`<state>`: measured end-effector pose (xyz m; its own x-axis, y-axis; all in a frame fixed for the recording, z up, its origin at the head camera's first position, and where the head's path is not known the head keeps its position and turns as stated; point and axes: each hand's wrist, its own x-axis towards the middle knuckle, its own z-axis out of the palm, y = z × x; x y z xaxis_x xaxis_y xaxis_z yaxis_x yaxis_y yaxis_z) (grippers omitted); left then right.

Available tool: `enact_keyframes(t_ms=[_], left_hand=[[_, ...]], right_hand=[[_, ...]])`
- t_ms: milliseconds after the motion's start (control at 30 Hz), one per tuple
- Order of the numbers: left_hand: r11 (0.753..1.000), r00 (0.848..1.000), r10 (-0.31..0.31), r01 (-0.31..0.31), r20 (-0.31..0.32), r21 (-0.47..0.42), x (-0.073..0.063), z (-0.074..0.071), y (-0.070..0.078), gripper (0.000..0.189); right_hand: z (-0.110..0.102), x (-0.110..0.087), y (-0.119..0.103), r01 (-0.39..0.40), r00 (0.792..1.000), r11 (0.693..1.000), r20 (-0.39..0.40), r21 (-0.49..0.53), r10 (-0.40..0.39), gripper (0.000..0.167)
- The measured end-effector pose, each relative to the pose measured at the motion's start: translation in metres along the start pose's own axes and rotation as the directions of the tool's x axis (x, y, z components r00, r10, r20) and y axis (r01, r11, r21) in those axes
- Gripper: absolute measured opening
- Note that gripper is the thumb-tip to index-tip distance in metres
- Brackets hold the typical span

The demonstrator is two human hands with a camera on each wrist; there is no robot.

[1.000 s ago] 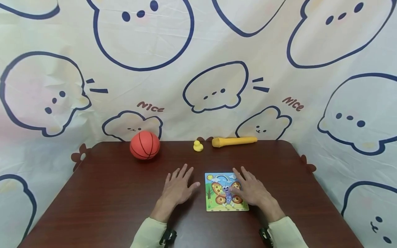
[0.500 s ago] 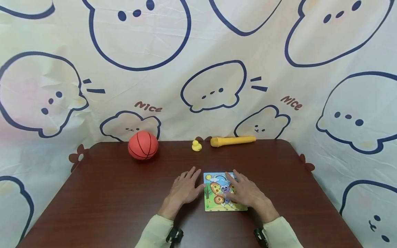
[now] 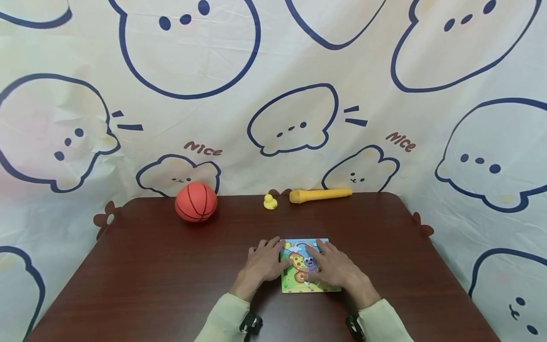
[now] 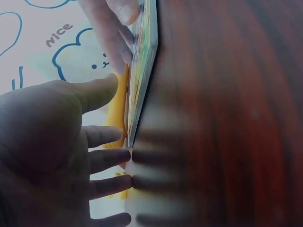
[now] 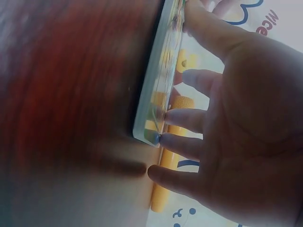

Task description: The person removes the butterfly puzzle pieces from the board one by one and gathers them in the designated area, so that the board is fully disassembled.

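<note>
A thin square jigsaw puzzle (image 3: pixel 293 280) with a butterfly picture lies flat on the dark wooden table. My left hand (image 3: pixel 262 261) spreads its fingers palm down at the board's left edge, with the thumb over the picture. In the left wrist view, the left fingertips (image 4: pixel 124 181) come down close to the tabletop beside the board's corner. Covering the right part of the picture is my right hand (image 3: pixel 335 267), its fingers straight and apart. In the right wrist view, two of its fingertips meet the puzzle's (image 5: pixel 147 111) face, while the little finger reaches past its edge.
Along the far table edge sit a red toy basketball (image 3: pixel 196 202), a small yellow rubber duck (image 3: pixel 270 202) and a yellow toy microphone (image 3: pixel 320 195). Behind the table (image 3: pixel 171 285) hangs a white cloth (image 3: pixel 239 109) with cartoon outlines.
My left hand has moved right, from beside the puzzle to its left edge. My right hand has shifted slightly left over the picture. The puzzle stays on the table.
</note>
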<state>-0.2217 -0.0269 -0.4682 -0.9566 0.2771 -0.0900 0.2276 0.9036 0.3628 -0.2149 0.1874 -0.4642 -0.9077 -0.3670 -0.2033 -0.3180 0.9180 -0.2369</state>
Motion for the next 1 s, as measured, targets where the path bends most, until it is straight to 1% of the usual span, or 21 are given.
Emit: enact_keyframes(t_ms=[133,333,467,633,733,867,1000], left_hand=[[0.999,1.0,0.004,-0.003,-0.006,0.047,0.003,0.001,0.002,0.061],[0.998,1.0,0.001,0.001,-0.028,0.062,0.008,0.002,0.006,0.057],[0.999,0.998,-0.004,0.006,-0.056,0.041,0.012,0.003,0.006,0.056],[1.0,0.997,-0.022,0.022,-0.077,-0.005,0.017,0.005,0.008,0.056],[0.998,0.996,-0.041,0.038,-0.083,-0.042,0.019,0.005,0.009,0.055],[0.994,0.993,-0.073,0.066,-0.092,-0.082,0.022,0.005,0.011,0.054],[0.992,0.992,-0.092,0.083,-0.089,-0.095,0.025,0.005,0.012,0.054]], right_hand=[[0.0,0.0,0.0,0.009,1.0,1.0,0.003,-0.008,-0.009,0.079],[0.001,0.0,-0.003,-0.009,1.0,0.999,-0.011,-0.036,0.009,0.077],[0.002,0.001,-0.005,-0.02,1.0,0.999,-0.017,-0.038,0.019,0.076],[0.002,0.001,-0.004,0.019,1.0,0.999,-0.022,-0.049,-0.02,0.073],[0.001,0.0,-0.003,0.042,0.999,0.998,-0.024,-0.049,-0.043,0.07],[0.0,0.0,-0.003,0.048,0.999,0.998,-0.022,-0.049,-0.049,0.068],[-0.001,0.0,-0.005,0.046,0.999,0.998,-0.024,-0.053,-0.047,0.069]])
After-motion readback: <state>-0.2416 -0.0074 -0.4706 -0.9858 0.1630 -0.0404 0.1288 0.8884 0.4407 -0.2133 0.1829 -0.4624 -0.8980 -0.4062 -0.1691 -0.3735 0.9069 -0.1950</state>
